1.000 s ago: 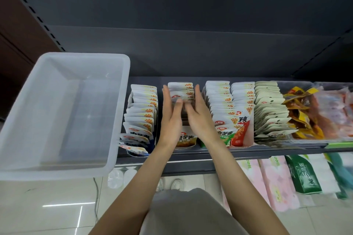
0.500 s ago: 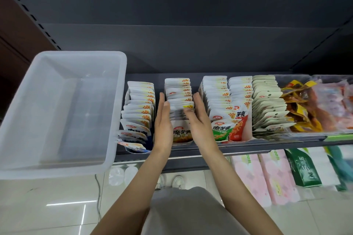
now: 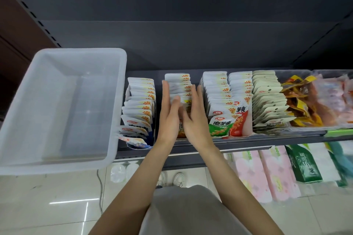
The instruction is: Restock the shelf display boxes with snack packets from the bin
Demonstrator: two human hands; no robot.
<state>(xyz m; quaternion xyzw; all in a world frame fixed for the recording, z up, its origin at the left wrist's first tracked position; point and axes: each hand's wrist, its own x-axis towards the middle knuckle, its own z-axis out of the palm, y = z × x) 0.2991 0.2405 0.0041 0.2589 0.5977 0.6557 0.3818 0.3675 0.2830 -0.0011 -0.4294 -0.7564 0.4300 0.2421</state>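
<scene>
Dark grey shelving fills the background, and a shelf at waist height carries a line of display boxes packed with upright snack packets. Both hands reach into the second row of packets from the left. The left hand lies flat against the row's left side with its fingers straight and together, pointing toward the back of the shelf. The right hand lies against the row's right side, fingers straight and slightly spread, so the packets stand squeezed between the two palms. Neither hand curls round a packet; both are flat and pressing.

Just left of the left hand stands another box of white packets, its front ones leaning forward. Farther left, well apart from the hands, a clear plastic bin sits on the shelf end and juts out over the floor; no packets show inside it. Just right of the right hand are two rows, one fronted by a green packet and one by a red packet. Beyond those stands a row of pale packets, then clear tubs of yellow and orange snacks. Below the hands, under the shelf, pink packs and a green pack stand on a lower level, and white shoes show on the tiled floor.
</scene>
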